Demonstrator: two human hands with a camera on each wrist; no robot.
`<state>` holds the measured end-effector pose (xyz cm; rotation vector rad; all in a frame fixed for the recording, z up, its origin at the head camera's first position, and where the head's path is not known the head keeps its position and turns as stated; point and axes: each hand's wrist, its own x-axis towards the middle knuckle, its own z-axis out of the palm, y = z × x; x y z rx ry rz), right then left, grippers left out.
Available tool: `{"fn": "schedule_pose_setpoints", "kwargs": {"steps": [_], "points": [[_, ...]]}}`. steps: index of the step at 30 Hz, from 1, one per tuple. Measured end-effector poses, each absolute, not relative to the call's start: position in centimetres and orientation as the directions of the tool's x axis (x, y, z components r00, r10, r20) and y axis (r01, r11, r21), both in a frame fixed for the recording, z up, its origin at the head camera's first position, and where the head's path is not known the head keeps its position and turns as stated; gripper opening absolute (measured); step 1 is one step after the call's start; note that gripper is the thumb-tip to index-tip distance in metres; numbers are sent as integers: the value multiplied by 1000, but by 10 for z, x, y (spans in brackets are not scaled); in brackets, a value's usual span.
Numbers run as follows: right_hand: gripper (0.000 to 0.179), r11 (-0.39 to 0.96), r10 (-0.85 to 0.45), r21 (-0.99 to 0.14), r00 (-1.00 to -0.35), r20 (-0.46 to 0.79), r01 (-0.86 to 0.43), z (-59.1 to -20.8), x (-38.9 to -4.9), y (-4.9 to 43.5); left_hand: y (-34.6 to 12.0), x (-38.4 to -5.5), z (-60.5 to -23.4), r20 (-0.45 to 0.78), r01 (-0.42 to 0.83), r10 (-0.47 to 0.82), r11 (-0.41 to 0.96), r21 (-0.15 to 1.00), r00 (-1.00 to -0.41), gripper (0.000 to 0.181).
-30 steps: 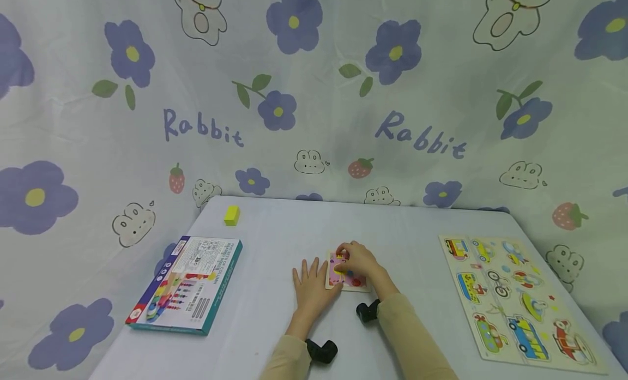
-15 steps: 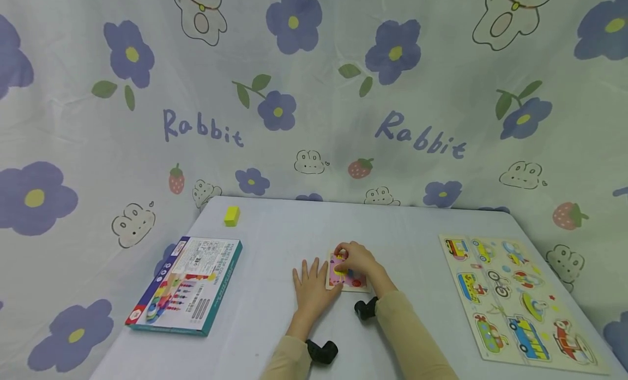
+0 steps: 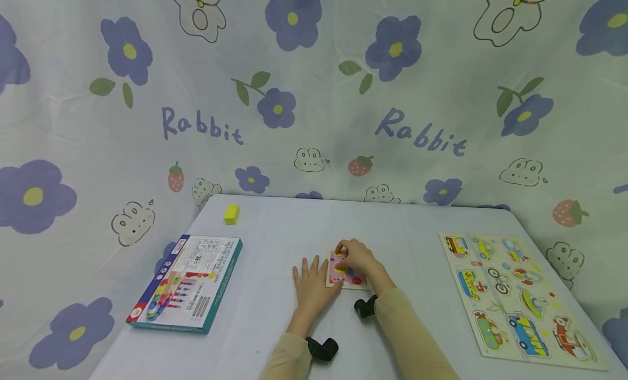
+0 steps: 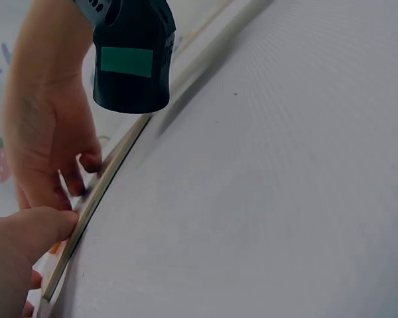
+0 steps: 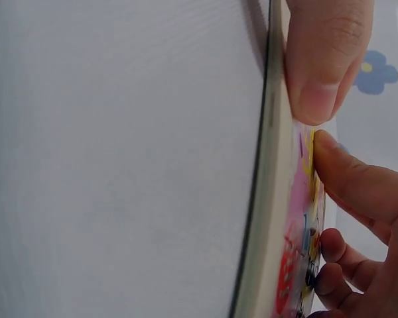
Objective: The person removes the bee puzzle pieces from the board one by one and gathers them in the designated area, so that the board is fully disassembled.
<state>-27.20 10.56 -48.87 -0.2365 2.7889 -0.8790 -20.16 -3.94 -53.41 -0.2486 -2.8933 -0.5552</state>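
Note:
A small wooden puzzle board point(image 3: 352, 285) with a pink printed face lies flat near the middle of the white table. My left hand point(image 3: 313, 295) lies spread beside its left edge, and the thumb rests on the board's near corner. Over the board, my right hand point(image 3: 360, 260) has its thumb and index finger bent about a yellow puzzle piece point(image 3: 339, 269). The right wrist view shows a fingertip of that hand against the yellow part point(image 5: 310, 156), close to the left thumb point(image 5: 318, 93). Most of the piece is hidden by fingers.
A boxed toy point(image 3: 191, 284) lies at the left, with a yellow block point(image 3: 231, 214) behind it. At the right lies a large vehicle puzzle board point(image 3: 507, 309). A patterned curtain point(image 3: 324, 113) hangs behind the table point(image 3: 275, 222).
The head view has shifted very slightly. Both hands stay in place on the small puzzle board, with only a slight shift of the right hand's fingers.

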Motion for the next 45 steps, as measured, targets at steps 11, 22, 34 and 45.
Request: {"fn": "schedule_pose_setpoints", "kwargs": {"steps": [11,22,34,45], "points": [[37,818,-224,-564,-964,-142,-107,-488,-271,105,-40,-202,-535,218,202,129,913,355,-967,67],[36,793,-238,-598,-962,-132,-114,-485,-269,106,-40,-202,-536,218,202,130,915,349,-967,67],[34,840,-220,-530,-965,-143,-113,-487,-274,106,-40,-202,-536,213,195,125,917,349,-969,68],[36,810,-223,-582,-955,-197,-69,-486,-276,107,-39,-202,-535,216,202,132,918,342,-967,68]]}}
